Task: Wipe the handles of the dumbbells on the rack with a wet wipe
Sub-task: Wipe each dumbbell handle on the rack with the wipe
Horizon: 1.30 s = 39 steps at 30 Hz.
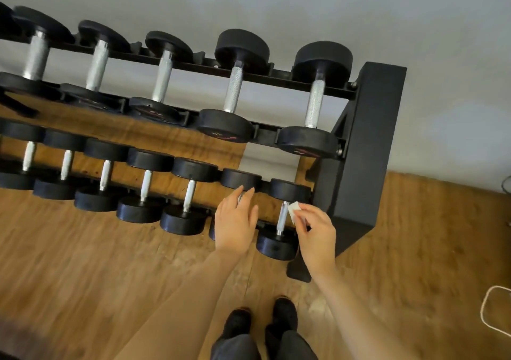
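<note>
Both hands (236, 218) (315, 235) outstretched over dumbbells (282, 218)

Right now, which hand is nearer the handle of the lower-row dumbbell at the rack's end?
Right. The right hand pinches the wet wipe against that handle; the left hand hovers open over the neighbouring dumbbell.

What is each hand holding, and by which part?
The right hand pinches a wet wipe by its lower end. The left hand holds nothing.
</note>
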### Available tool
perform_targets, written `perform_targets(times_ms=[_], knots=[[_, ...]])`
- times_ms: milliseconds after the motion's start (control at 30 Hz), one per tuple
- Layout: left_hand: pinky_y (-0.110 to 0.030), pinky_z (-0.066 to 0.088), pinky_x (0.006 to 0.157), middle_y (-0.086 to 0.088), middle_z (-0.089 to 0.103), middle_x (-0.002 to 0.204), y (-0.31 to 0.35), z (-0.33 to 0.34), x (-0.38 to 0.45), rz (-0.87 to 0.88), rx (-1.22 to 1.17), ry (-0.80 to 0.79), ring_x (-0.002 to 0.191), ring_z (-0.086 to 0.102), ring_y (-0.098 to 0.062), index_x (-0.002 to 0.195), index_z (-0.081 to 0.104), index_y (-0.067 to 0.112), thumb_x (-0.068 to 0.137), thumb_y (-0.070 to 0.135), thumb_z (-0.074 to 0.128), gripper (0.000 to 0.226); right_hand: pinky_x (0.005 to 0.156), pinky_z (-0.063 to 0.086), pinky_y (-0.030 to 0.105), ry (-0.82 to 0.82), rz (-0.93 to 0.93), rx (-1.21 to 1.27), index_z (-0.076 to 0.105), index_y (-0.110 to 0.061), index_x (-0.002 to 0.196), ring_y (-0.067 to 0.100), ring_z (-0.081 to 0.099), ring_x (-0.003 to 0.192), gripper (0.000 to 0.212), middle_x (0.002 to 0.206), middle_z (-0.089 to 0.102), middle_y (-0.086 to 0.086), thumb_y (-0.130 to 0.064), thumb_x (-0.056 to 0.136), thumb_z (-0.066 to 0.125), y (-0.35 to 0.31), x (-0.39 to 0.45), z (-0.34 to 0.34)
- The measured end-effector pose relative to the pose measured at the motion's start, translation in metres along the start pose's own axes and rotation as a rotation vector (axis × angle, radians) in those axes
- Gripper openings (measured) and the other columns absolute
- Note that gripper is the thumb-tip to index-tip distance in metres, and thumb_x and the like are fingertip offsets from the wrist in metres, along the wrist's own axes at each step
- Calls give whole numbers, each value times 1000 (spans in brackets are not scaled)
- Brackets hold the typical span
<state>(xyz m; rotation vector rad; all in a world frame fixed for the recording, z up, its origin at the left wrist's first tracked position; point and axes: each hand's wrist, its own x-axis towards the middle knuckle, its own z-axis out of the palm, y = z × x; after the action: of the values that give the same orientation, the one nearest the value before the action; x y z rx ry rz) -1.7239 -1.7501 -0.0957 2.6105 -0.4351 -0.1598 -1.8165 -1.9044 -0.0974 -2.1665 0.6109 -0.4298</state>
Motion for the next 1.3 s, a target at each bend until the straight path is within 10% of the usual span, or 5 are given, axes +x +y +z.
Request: perform_targets(times_ms=[167, 500, 1000, 1300], knots=[[-51, 46, 104, -14, 57, 138, -24, 19, 1, 75, 2, -30, 127, 54, -33, 136, 58, 11, 95, 20, 64, 42, 93, 33, -2, 30, 123, -22, 72, -9, 110, 11, 60, 106, 23, 112, 69, 2, -8, 87, 69, 22, -27, 28], [-53, 47, 103, -18, 57, 137, -88, 90, 13, 196, 12, -52, 124, 56, -36, 134, 60, 10, 94, 17, 66, 41, 91, 32, -4, 149, 194, -14, 74, -4, 104, 18, 63, 102, 20, 107, 71, 8, -3, 84, 71, 86, -42, 98], [-48, 31, 114, -15, 44, 150, -173, 249, 82, 351, 110, 145, 140, 40, -32, 139, 55, 16, 95, 21, 63, 46, 92, 53, 44, 294, 57, 76, 74, 0, 97, 25, 65, 100, 12, 102, 70, 13, -1, 87, 66, 254, 22, 236], [-44, 11, 120, -10, 20, 163, -200, 264, 143, 435, 336, 225, 151, 13, -31, 152, 35, 25, 101, 38, 50, 55, 95, 52, 34, 282, 12, -65, 72, -5, 106, 19, 63, 102, 20, 111, 66, 6, -12, 89, 64, 286, 51, 263]])
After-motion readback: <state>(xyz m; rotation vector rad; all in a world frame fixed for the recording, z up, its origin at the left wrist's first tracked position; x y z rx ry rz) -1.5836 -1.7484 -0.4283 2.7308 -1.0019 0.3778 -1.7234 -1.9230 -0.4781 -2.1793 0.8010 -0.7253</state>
